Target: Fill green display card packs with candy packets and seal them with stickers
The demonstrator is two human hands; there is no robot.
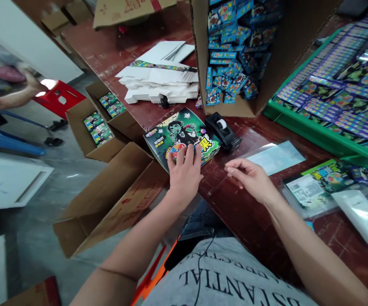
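Note:
My left hand (185, 176) lies with spread fingers on top of a printed cardboard box (184, 131), green and black with a cartoon vampire. At the box's right side stands a black tape dispenser (223, 131) with a small roll in it. My right hand (249, 176) is in a pinch above the dark red table, to the right of the box. Whatever may be between its thumb and finger is too small to make out. Just beyond that hand lies a pale blue-white sheet (276, 157) in or on clear plastic.
Flat white cartons (164, 80) are stacked behind the box. A tall brown carton (199, 55) holds small blue packets. A green tray (324, 127) of purple packets stands right. Open cartons (110, 199) sit left, below the table edge; a co-worker's arm (14, 95) shows beyond.

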